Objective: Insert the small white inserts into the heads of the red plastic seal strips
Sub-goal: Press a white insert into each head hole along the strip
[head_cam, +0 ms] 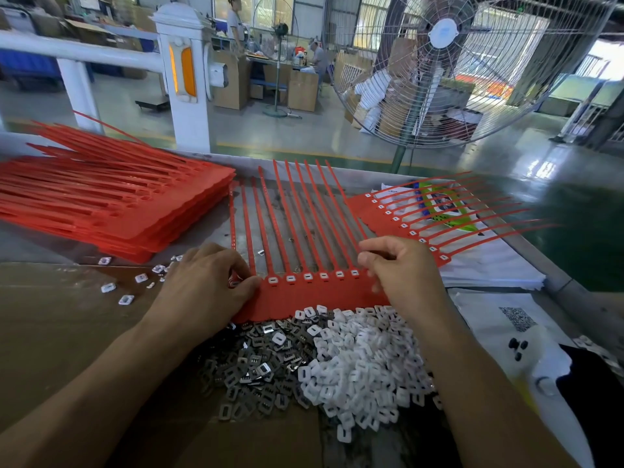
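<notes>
Six white inserts (314, 275) already seated in the red strip (314, 295) on the tabletop (40, 244), left hand (206, 282) fingers pinching its left end, right hand (401, 268) fingers curled at its right; next, probably filling covered heads from the pile (358, 363).

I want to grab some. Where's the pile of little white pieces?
In the head view, the white inserts lie heaped near the bottom centre, just right of the metal clips, below the red strip.
</notes>
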A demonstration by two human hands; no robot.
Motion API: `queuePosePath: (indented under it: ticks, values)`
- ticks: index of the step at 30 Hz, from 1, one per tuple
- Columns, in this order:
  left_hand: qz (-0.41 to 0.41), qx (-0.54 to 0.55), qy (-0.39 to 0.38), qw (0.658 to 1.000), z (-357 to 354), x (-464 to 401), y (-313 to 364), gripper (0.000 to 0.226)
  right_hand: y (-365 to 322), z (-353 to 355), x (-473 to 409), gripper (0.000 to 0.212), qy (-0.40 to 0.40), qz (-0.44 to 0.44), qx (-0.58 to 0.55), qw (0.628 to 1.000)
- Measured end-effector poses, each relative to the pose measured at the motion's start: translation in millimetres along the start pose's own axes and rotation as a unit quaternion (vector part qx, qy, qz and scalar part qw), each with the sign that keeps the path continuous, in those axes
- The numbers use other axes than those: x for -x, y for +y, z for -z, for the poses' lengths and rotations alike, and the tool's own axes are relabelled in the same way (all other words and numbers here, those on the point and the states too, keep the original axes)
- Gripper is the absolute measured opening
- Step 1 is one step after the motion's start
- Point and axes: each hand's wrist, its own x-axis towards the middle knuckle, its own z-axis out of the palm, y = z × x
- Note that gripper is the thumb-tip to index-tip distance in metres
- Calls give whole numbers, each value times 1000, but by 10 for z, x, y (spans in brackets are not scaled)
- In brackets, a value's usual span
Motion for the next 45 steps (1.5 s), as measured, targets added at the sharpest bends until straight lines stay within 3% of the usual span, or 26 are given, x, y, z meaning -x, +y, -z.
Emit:
queuePosePath:
  ticks: [9,26,35,45]
  values:
    - [2,-1,-6,1000,1,-4,-2,16,119,47,-127,13,56,-26,102,993]
    - [0,1,-5,1000,-6,-4,-9,15,122,-5,-135,22,27,-53,177,982]
    - [0,3,-6,1000,0,-1,-10,15,102,-17,-121,9,31,-50,199,978]
    - [-1,0,0,1000,-15,-4,-20,15,-59,42,-31,22,-35,0,361,932]
